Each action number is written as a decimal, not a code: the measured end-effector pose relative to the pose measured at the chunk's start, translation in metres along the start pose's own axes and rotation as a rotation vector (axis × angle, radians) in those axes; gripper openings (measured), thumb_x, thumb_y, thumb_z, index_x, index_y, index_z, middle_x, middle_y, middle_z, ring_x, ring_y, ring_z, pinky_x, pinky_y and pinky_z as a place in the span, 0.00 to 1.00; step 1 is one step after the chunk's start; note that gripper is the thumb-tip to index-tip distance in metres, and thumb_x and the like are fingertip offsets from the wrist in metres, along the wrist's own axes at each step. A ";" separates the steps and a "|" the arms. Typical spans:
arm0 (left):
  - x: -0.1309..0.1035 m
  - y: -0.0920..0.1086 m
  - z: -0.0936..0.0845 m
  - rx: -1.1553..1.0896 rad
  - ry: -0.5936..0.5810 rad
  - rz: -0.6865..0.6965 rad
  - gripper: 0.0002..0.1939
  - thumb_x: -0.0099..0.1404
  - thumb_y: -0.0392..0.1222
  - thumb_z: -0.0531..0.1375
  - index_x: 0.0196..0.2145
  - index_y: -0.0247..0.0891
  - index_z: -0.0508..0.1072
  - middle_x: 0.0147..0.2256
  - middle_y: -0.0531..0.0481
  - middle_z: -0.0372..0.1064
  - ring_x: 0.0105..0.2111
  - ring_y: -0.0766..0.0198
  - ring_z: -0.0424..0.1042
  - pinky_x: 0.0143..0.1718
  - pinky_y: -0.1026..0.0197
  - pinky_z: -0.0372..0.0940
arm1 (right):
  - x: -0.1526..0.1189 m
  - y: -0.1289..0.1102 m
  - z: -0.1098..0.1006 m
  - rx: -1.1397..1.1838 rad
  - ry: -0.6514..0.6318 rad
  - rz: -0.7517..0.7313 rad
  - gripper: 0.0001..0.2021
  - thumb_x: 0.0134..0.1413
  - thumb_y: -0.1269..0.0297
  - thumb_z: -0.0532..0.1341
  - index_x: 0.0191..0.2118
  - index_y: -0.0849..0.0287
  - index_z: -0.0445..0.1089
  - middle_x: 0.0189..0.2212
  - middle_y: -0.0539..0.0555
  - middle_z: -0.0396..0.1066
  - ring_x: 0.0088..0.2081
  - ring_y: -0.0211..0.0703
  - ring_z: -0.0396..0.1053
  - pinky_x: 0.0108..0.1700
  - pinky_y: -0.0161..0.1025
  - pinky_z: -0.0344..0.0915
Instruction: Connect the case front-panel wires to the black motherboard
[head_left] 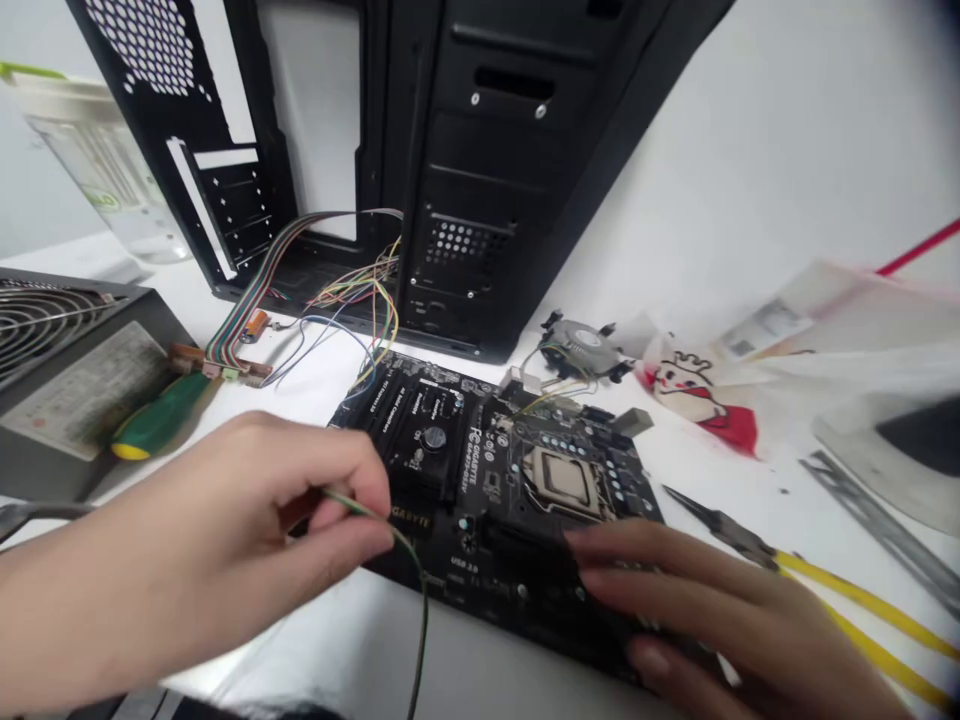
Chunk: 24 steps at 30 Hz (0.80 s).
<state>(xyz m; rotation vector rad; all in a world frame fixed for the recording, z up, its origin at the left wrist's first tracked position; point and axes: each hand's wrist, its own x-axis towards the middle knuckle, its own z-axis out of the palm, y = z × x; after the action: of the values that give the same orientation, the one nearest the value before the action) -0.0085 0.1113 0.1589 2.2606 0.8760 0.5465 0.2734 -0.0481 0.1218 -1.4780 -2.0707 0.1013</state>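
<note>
Between the thumb and curled forefinger of my left hand (pixel 300 510) is a thin green wire (pixel 421 580), whose lower end hangs down past the board's front edge. Beneath both hands lies a black Gigabyte motherboard (pixel 480 480) with a square processor (pixel 566 478) in its socket. My right hand (pixel 720 610) rests over the board's near right corner, fingers stretched out and slightly apart. Its fingertips reach the dark slots there; whether they press on the board I cannot tell. A small cooling fan (pixel 585 345) sits behind the board, its wires running over the back edge.
An open black computer case (pixel 472 180) stands behind. On the left are a power supply (pixel 90 370), a green screwdriver (pixel 165 415), a ribbon cable (pixel 259 285) and a clear jug (pixel 112 170). On the right lie yellow-handled pliers (pixel 750 545), a metal strip (pixel 885 525) and a plastic bag (pixel 817 310).
</note>
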 end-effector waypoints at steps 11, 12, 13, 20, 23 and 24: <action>0.020 0.001 -0.006 -0.138 0.013 0.043 0.11 0.59 0.49 0.58 0.26 0.40 0.72 0.16 0.56 0.61 0.17 0.69 0.58 0.17 0.67 0.53 | 0.090 -0.065 0.026 1.258 -0.648 0.526 0.22 0.55 0.59 0.63 0.53 0.61 0.65 0.30 0.49 0.72 0.21 0.26 0.62 0.21 0.25 0.56; 0.022 -0.002 -0.007 -0.143 0.029 0.047 0.12 0.59 0.50 0.58 0.26 0.39 0.71 0.16 0.57 0.59 0.17 0.70 0.56 0.17 0.68 0.52 | 0.092 -0.065 0.026 1.262 -0.679 0.511 0.16 0.56 0.60 0.61 0.48 0.62 0.67 0.25 0.47 0.70 0.20 0.26 0.61 0.20 0.24 0.56; 0.024 -0.004 -0.008 -0.146 0.049 0.051 0.12 0.59 0.50 0.58 0.26 0.39 0.71 0.16 0.57 0.58 0.17 0.70 0.55 0.18 0.68 0.51 | 0.091 -0.063 0.025 1.260 -0.699 0.508 0.12 0.56 0.62 0.60 0.43 0.63 0.69 0.22 0.46 0.67 0.19 0.26 0.60 0.20 0.24 0.56; 0.026 -0.008 -0.007 -0.175 0.017 0.046 0.13 0.58 0.51 0.59 0.25 0.38 0.70 0.16 0.58 0.54 0.17 0.72 0.52 0.18 0.68 0.48 | 0.051 -0.052 0.016 1.485 -0.488 0.723 0.14 0.49 0.58 0.68 0.31 0.63 0.66 0.23 0.48 0.65 0.21 0.27 0.60 0.21 0.25 0.55; 0.026 -0.006 -0.006 -0.169 0.022 0.034 0.13 0.58 0.51 0.59 0.25 0.38 0.70 0.16 0.58 0.54 0.17 0.72 0.52 0.18 0.68 0.47 | 0.038 -0.053 0.011 1.602 -0.475 0.646 0.19 0.53 0.51 0.67 0.30 0.62 0.63 0.23 0.46 0.59 0.21 0.25 0.54 0.22 0.25 0.51; 0.026 -0.005 -0.006 -0.167 0.034 0.029 0.13 0.57 0.51 0.59 0.25 0.38 0.70 0.16 0.58 0.55 0.18 0.71 0.52 0.19 0.68 0.47 | 0.035 -0.054 0.008 1.582 -0.477 0.599 0.20 0.54 0.50 0.66 0.29 0.61 0.62 0.23 0.45 0.57 0.21 0.25 0.52 0.22 0.25 0.50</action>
<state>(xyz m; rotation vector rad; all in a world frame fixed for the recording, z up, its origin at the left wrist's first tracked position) 0.0037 0.1347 0.1631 2.1208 0.7846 0.6491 0.2169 -0.0357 0.1507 -0.8776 -0.9749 1.9137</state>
